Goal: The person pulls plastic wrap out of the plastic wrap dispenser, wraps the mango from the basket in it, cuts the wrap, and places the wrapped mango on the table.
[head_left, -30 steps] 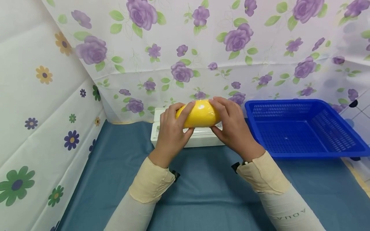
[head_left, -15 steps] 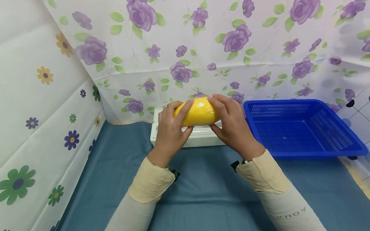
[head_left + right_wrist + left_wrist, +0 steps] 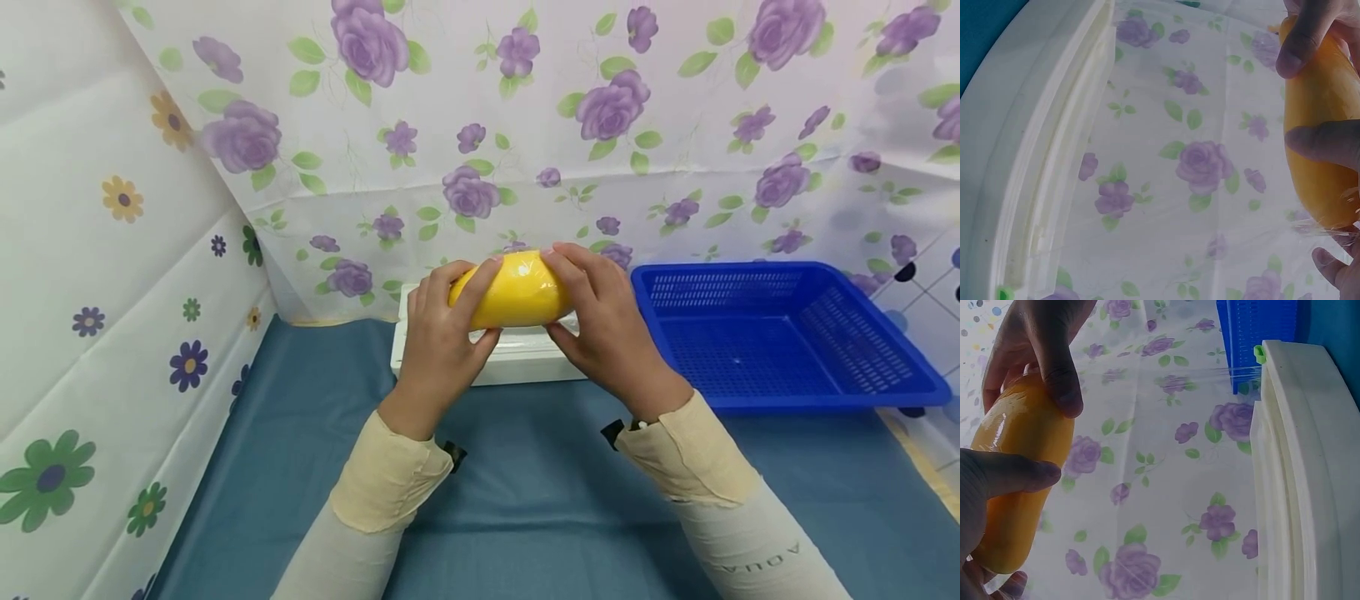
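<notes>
Both hands hold a smooth yellow oblong thing (image 3: 517, 292) with shiny clear cling film over its surface. It is raised above a long white cling film dispenser (image 3: 525, 367). The left hand (image 3: 438, 342) grips its left end, fingers over the top and thumb beneath. At the other end the right hand (image 3: 611, 342) grips it the same way. In the left wrist view, clear film (image 3: 1172, 378) stretches between the yellow thing and the dispenser (image 3: 1310, 456). A green tab (image 3: 1260, 355) sits at the dispenser's end. The hands hide much of the dispenser in the head view.
A blue perforated basket (image 3: 757, 350) stands to the right of the dispenser. Teal cloth (image 3: 525, 483) covers the table. Floral sheeting (image 3: 465, 133) hangs behind, and a flowered white sheet (image 3: 90, 250) is on the left.
Both hands have raised the yellow thing slightly and shifted it a little left over the second. Their grip looks the same.
</notes>
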`<state>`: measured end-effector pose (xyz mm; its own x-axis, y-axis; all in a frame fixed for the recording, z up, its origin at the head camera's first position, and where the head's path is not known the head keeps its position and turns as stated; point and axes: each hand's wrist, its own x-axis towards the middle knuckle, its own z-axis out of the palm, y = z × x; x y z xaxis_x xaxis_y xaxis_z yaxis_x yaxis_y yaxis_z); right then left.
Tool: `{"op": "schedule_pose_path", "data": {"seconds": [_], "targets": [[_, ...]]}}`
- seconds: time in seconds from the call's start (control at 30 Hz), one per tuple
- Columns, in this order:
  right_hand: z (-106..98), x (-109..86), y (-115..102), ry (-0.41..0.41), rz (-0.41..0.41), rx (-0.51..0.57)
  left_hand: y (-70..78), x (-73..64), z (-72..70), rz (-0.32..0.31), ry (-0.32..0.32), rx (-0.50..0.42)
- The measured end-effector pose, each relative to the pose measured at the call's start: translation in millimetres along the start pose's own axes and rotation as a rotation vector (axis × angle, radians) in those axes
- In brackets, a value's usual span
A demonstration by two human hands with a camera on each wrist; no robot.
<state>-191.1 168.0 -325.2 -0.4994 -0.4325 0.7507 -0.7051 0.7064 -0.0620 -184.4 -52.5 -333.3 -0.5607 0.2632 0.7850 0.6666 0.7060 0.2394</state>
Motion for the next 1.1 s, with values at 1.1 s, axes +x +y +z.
{"op": "schedule_pose_path", "data": {"seconds": [1.1], "targets": [[-29, 7.0, -14, 0.031, -0.057, -0.009, 16.5, 6.1, -25.9, 0.067, 0.022, -0.005]]}}
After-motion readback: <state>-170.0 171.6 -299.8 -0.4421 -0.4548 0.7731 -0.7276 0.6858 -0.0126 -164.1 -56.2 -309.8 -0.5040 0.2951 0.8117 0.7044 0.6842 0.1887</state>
